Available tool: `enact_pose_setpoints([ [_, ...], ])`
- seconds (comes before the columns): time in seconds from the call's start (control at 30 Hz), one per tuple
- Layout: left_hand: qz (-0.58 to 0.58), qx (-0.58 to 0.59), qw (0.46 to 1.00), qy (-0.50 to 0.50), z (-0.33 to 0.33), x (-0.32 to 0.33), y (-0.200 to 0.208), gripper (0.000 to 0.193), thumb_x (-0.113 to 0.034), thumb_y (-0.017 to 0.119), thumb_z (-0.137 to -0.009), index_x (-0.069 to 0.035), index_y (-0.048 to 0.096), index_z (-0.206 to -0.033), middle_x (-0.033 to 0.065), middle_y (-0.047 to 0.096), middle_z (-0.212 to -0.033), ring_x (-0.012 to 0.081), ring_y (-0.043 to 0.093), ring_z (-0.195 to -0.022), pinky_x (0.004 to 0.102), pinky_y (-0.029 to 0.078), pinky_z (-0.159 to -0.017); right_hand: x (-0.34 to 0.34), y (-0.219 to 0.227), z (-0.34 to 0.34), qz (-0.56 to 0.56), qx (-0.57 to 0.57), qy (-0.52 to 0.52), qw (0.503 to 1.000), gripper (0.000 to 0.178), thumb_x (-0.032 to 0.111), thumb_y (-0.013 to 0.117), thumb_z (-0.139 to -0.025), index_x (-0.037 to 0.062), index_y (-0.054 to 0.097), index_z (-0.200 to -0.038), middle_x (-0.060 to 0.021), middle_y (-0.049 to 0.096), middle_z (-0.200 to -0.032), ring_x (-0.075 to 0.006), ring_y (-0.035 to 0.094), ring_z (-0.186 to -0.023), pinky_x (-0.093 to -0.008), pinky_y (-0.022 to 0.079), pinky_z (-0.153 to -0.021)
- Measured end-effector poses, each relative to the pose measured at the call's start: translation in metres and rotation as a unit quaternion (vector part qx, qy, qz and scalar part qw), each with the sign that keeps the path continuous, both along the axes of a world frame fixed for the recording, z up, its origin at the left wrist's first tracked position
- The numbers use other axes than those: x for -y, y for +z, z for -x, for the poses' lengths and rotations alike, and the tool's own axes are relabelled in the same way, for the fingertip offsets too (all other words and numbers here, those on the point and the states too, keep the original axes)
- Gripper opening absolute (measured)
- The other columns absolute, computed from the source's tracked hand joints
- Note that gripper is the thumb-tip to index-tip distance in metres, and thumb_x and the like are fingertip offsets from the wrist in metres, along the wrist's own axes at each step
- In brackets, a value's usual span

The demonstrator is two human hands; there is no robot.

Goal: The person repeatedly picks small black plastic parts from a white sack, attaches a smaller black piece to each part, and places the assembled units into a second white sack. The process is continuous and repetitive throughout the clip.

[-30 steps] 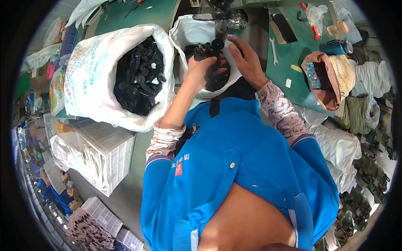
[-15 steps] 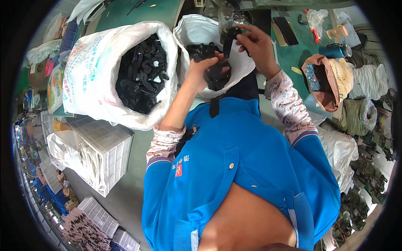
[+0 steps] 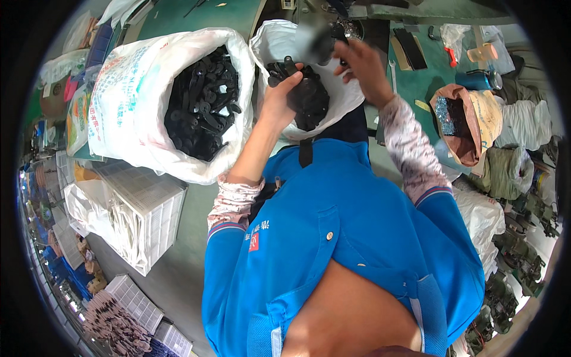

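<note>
My left hand (image 3: 282, 100) is closed around several black elongated parts, their rounded ends sticking up past the thumb. It is over the mouth of a white woven sack (image 3: 348, 95), where a heap of similar black parts (image 3: 312, 104) lies. Higher and to the right, my right hand (image 3: 367, 70) has bent fingers, smeared by motion. Its fingertips are beside a dark blurred shape (image 3: 325, 47); whether they hold it cannot be made out. A larger white sack (image 3: 134, 107) on the left is full of black parts (image 3: 202, 107) with round ends.
Small shiny pieces (image 3: 351, 28) lie in a dark holder beyond my right hand. On the green bench at right are a wrench (image 3: 393, 76), a black flat block (image 3: 410, 49), a blue flask (image 3: 477, 80) and a brown bag (image 3: 476, 140). White crates (image 3: 151, 205) stand lower left.
The black part seen in my right hand is no longer distinct, and that hand's fingers have spread and blurred. My left hand has turned and drawn slightly left, uncovering more of the heap.
</note>
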State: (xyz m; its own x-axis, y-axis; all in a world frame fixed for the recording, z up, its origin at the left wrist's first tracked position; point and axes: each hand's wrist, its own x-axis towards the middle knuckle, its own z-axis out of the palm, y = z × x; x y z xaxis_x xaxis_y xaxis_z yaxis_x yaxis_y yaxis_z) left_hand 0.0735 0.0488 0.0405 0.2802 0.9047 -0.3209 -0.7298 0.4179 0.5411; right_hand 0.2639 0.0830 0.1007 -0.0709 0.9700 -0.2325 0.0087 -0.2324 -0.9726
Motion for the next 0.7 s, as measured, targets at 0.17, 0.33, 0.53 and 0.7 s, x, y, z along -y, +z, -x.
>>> enact_pose_setpoints([
  [0.17, -0.009, -0.018, 1.0, -0.008, -0.013, -0.001, -0.002, 0.029, -0.005, 0.064, -0.082, -0.003, 0.056, -0.11, 0.0063, 0.061, -0.094, 0.0185, 0.06, -0.085, 0.0326, 0.051, -0.074, 0.045, -0.044, 0.014, 0.004, 0.043, 0.063, 0.997, 0.036, 0.026, 0.068, -0.082, -0.0022, 0.057, -0.1, -0.0074, 0.062, -0.086, -0.0109, 0.059, -0.068, -0.0208, 0.046, -0.053],
  [0.33, -0.009, -0.031, 0.999, -0.007, -0.024, -0.005, 0.0, 0.026, -0.007, 0.065, -0.082, -0.003, 0.056, -0.107, 0.0071, 0.061, -0.093, 0.0196, 0.061, -0.083, 0.0336, 0.051, -0.073, 0.041, -0.054, 0.005, -0.031, 0.021, -0.003, 0.999, 0.033, 0.018, 0.071, -0.078, -0.0047, 0.056, -0.097, -0.0098, 0.063, -0.081, -0.0121, 0.061, -0.066, -0.0219, 0.048, -0.054],
  [0.53, 0.037, -0.02, 0.999, -0.006, -0.028, -0.01, 0.004, 0.025, -0.011, 0.065, -0.083, 0.003, 0.056, -0.101, 0.0143, 0.063, -0.091, 0.0244, 0.062, -0.08, 0.0363, 0.052, -0.075, 0.04, -0.039, -0.012, -0.131, 0.111, -0.017, 0.985, 0.022, 0.008, 0.066, -0.081, -0.0004, 0.054, -0.097, -0.0068, 0.063, -0.09, -0.0113, 0.058, -0.084, -0.0248, 0.046, -0.075],
  [0.7, 0.101, 0.025, 0.994, -0.03, -0.018, -0.013, -0.015, 0.025, -0.018, 0.063, -0.086, 0.002, 0.055, -0.099, 0.0137, 0.063, -0.093, 0.0247, 0.062, -0.085, 0.0402, 0.052, -0.08, 0.058, -0.039, -0.02, -0.19, 0.018, -0.066, 0.979, 0.02, 0.002, 0.065, -0.08, -0.0013, 0.057, -0.098, -0.009, 0.062, -0.099, -0.0131, 0.058, -0.093, -0.0276, 0.046, -0.082],
])
